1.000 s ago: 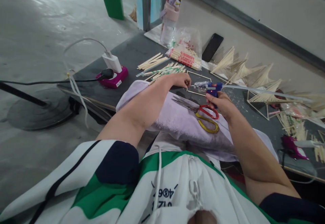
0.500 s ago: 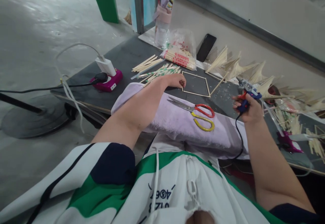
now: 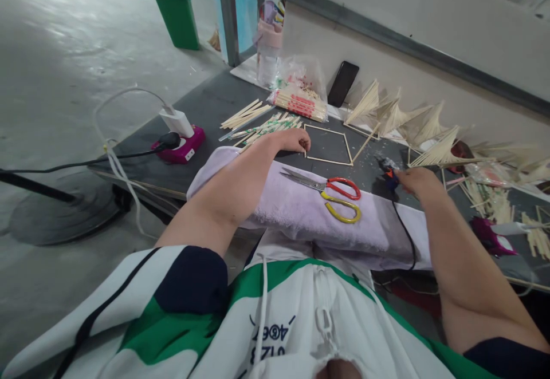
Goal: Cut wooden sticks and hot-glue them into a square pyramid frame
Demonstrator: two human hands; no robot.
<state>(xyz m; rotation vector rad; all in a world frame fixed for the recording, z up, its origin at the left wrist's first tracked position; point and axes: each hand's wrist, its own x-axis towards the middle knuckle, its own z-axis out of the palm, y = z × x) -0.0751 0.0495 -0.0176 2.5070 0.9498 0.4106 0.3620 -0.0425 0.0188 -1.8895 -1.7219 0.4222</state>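
My left hand lies at the left side of a four-sided frame of thin wooden sticks, its fingers pinched on the near-left corner. One more stick slants up from the frame's right corner. Low over the dark tabletop, my right hand has its fingers on a small blue and orange hot glue gun, whose black cord runs down across the towel; the fingertips are partly hidden. Between my arms, scissors with one red and one yellow handle lie part open on the lilac towel.
Loose sticks and a bagged bundle lie behind my left hand. A phone leans on the back wall. Fan-shaped stick models line the back right. A magenta power socket with cables sits at left.
My right hand has lowered the glue gun to the tabletop and turned palm down, moving slightly left with the gun. My left hand stays at the frame's corner. The view has shifted slightly.
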